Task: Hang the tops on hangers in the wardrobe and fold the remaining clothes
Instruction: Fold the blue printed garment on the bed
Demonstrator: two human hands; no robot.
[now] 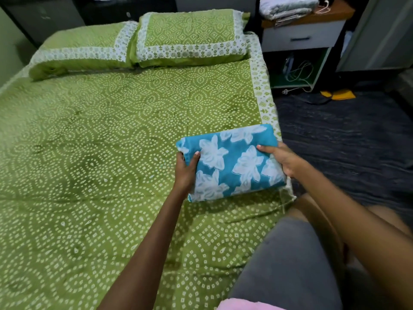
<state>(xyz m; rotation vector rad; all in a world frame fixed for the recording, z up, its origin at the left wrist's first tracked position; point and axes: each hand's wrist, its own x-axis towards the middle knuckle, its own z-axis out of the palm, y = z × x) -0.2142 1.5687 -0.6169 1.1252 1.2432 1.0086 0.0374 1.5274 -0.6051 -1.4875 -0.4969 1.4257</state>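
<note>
**Folded blue garment held at both ends near the bed's edge**

The folded blue floral garment point(232, 162) lies as a thick, squared bundle on the green patterned bed point(100, 153), close to its right-hand edge and well apart from the two pillows point(138, 41) at the head. The left hand point(185, 167) grips the bundle's left end, thumb on top and fingers curled beneath. The right hand point(282, 158) holds the right end, fingers laid over the top; how far they wrap under the far side is hidden, so that grip may be looser than it looks.

The cloth reads as soft, light and limp: several layers stacked, with nothing stiff to keep the shape. It should not slip on skin, but the folds could slide against each other and open if it is lifted by one end only. The safest hold seems to be what is here: both short ends, fingers under the bottom layer, thumbs pinning the top, bundle kept level.

A folded pile point(288, 6) sits on the bedside cabinet point(301, 35).
</note>
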